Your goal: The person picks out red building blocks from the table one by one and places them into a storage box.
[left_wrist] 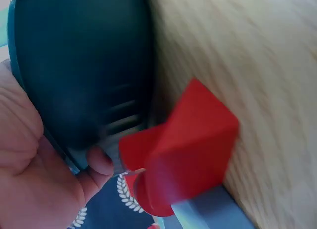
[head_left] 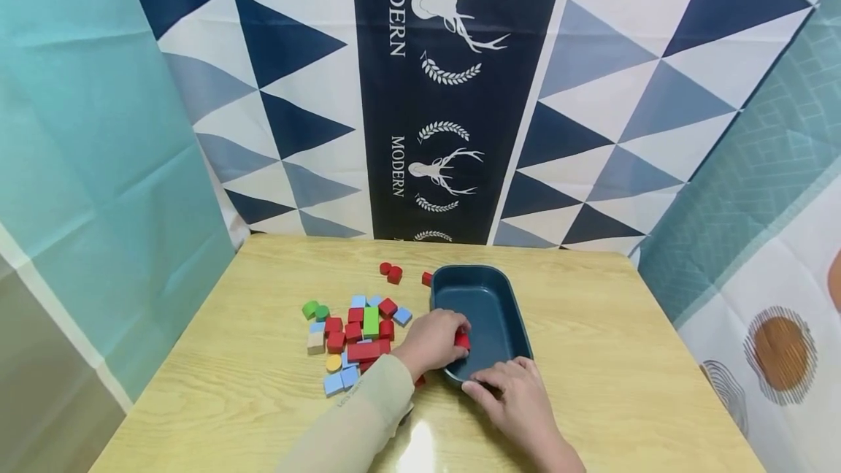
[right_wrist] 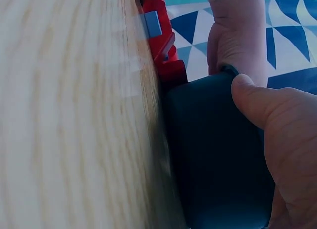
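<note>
Red block (head_left: pixel 463 341) is sitting pinched in the left hand (head_left: pixel 430 341), over the tray (head_left: pixel 489 323) and ahead-left of the right hand, (head_left: pixel 515 398) which is gripping the tray's near end — probably feeling light and stiff, its opposite sides offering the best hold.

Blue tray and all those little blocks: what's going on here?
A person is handling blocks at a table. Their left hand holds a red block over the dark blue tray, while their right hand grips the tray's near end. More blocks, mostly red and light blue, lie to the tray's left. Whether the held block touches the tray's bottom is unclear.
</note>
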Available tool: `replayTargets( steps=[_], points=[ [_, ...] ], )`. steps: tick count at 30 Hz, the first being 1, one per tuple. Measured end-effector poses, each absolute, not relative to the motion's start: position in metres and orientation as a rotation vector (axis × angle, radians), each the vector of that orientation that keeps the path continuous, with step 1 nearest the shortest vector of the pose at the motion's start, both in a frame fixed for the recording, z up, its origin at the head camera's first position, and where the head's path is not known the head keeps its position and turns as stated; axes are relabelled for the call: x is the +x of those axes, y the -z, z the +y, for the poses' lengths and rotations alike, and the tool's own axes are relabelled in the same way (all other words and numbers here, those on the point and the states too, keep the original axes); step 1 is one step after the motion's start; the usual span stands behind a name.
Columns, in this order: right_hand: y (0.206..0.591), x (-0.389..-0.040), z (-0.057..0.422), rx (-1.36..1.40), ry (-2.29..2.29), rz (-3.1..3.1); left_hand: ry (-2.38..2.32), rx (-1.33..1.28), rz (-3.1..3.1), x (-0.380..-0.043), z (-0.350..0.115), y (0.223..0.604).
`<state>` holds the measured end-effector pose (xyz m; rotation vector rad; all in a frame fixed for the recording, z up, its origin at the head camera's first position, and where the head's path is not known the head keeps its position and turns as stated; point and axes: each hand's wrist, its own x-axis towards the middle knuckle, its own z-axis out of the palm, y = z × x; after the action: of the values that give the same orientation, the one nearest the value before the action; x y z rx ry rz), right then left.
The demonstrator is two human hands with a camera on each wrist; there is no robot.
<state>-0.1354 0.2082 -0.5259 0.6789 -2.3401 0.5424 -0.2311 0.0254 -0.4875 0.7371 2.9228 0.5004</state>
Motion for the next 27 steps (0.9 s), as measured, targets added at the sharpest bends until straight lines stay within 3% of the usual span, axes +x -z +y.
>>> replayTargets(
  steps=[11, 17, 23, 27],
  points=[
    [0.530, -0.139, 0.207, 0.700, -0.555, -2.336, -0.752, 0.727, 2.881, -0.228, 0.012, 0.473],
    [0.532, -0.138, 0.201, 0.692, -0.571, -2.346, -0.646, 0.900, 3.012, -0.191, -0.041, 0.451],
    [0.531, -0.138, 0.201, 0.677, -0.580, -2.385, -0.339, 1.194, 2.971, -0.130, -0.092, 0.492],
    [0.530, -0.139, 0.203, 0.651, -0.598, -2.391, -0.106, 1.221, 2.950, -0.120, -0.093, 0.515]
  ],
)
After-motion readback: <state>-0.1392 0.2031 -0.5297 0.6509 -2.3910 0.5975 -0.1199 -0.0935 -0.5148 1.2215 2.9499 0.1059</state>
